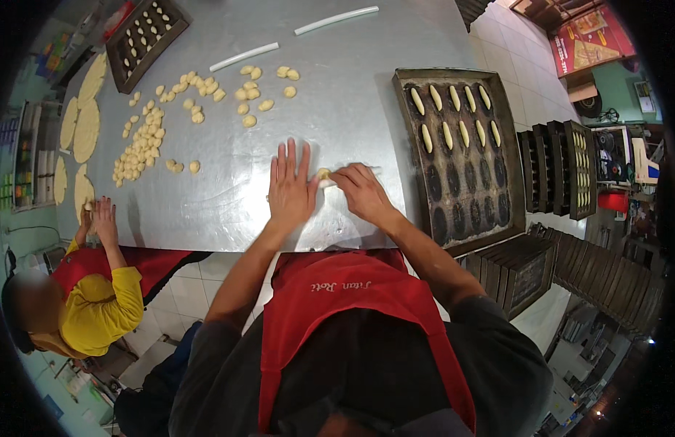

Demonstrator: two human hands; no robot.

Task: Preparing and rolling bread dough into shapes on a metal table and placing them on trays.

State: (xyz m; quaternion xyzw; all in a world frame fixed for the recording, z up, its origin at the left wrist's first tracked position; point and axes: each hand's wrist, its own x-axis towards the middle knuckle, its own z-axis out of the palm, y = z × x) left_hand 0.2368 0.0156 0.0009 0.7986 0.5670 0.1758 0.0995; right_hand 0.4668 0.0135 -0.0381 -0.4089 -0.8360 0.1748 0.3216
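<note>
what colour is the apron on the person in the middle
Red apron with pale lettering; clearest in the head view.

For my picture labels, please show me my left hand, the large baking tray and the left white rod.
Your left hand (pixel 291 192), head view: back of hand.
Large baking tray (pixel 471 176), head view: empty mould.
Left white rod (pixel 244 57), head view: middle.

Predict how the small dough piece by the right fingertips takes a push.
The dough piece is probably soft and easily dented: the dough sheets at left lie flat. Its small size suggests it's light. Its rounded edge might let it roll on the smooth-looking metal table.
</note>
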